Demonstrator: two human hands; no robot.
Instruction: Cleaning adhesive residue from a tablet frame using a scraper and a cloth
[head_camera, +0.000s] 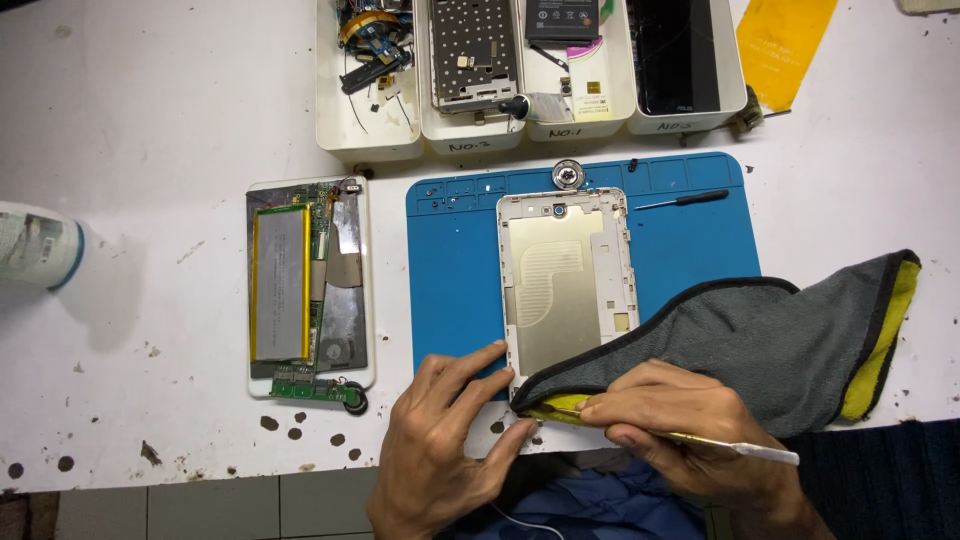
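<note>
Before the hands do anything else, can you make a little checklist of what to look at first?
1. Left hand steadying the back cover: ok, its fingers rest at the cover's lower left corner.
2. Right hand holding the thin tool: ok, pinched between its fingers, the tip pointing toward the cover's bottom edge.
3. Tool tip seated in the seam: cannot tell, the grey and yellow cloth hides it.
4. Cover lying flat on the blue mat: ok.
5. Opened tablet with its battery out of the way: ok, it lies left of the mat.
6. Small screwdriver clear of the hands: ok, at the mat's top right.
</note>
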